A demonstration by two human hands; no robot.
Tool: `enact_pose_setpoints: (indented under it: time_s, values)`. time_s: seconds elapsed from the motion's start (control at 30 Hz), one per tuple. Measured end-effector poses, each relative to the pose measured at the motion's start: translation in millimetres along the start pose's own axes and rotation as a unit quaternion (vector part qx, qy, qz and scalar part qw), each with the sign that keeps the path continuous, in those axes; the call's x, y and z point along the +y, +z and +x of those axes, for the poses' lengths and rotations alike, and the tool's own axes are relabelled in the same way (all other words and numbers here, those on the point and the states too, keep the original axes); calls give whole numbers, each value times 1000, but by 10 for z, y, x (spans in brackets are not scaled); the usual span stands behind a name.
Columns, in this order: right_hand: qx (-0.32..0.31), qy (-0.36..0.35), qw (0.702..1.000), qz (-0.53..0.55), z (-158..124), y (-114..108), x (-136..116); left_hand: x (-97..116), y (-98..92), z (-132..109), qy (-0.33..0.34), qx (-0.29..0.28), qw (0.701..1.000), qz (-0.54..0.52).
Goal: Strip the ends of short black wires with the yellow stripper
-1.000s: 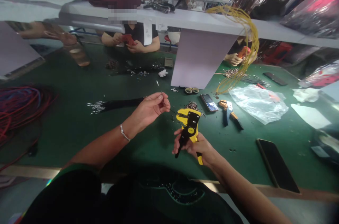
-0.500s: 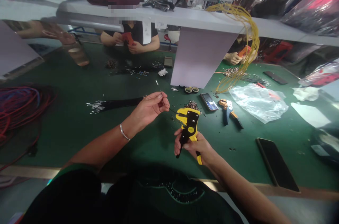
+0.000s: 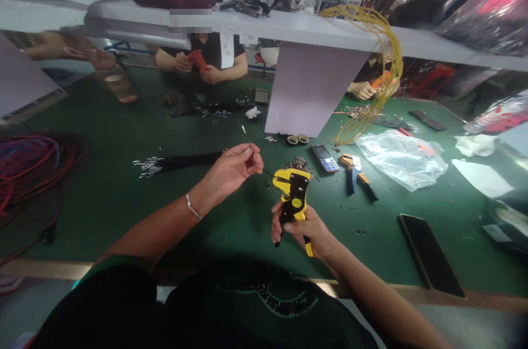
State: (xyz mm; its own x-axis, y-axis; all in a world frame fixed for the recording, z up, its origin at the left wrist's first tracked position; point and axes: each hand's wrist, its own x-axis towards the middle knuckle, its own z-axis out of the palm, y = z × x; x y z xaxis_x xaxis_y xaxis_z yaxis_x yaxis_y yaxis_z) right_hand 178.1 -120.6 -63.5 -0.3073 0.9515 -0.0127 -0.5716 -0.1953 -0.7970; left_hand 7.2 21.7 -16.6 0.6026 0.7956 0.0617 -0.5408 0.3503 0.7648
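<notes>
Between thumb and fingers, my left hand (image 3: 236, 168) pinches a thin black wire (image 3: 248, 140) whose pale tip points up. The wire's other end runs right, to the jaws of the yellow and black wire stripper (image 3: 295, 195). My right hand (image 3: 307, 230) is wrapped round the stripper's handles, below its jaws. Left of my left hand lies a bundle of black wires (image 3: 190, 161) with silvery ends. Behind the stripper's head sits a small heap of metal terminals (image 3: 299, 163).
Right of the stripper lie a keypad phone (image 3: 325, 158), orange and blue pliers (image 3: 357, 175), a clear plastic bag (image 3: 402, 159) and a black smartphone (image 3: 431, 254). Red wire coils (image 3: 33, 173) are at left. Yellow wire (image 3: 390, 57) hangs from the shelf. Across the table a co-worker's hands hold a red tool (image 3: 198, 60).
The wire's pale tip shows more clearly above my left hand. Both hands and the stripper stay almost where they were.
</notes>
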Motion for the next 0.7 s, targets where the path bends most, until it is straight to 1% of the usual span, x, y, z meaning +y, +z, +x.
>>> enact_pose_setpoints:
  time_s: [0.5,0.7]
  values:
    - [1,-7,1000,19,3,-15,35,-3,13,-11,-8,1,1000,4]
    - [13,-11,1000,21,8,-27,62,-13,2,-10,-4,-8,1000,-3]
